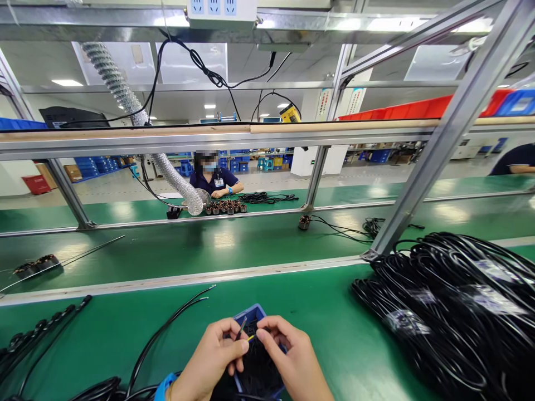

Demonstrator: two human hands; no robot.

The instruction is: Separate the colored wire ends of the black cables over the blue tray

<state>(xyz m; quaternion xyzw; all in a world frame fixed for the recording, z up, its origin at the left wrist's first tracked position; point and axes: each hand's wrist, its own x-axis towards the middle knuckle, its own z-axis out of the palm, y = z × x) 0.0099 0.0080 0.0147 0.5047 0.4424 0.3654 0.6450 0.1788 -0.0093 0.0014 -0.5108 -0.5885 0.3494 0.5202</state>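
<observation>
While the left hand [214,350] pinches protruding wires [240,329], the right hand's [293,346] grip is unclear.

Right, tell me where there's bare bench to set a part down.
Bare bench lies between the right hand and the cable pile, and between the far-left cables and the curved pair. Crowded: under the pile, and at the bin near the left hand.

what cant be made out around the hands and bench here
All in the head view:
Thin wires in the left hand: lower parts hidden by that hand.
Right hand: whether it grips a wire is too small to tell.
Blue bin: dark contents, partly covered by both hands.
Black cable pile: cut off by right and bottom edges.
Person at far right: mostly cut off by the edge.
</observation>
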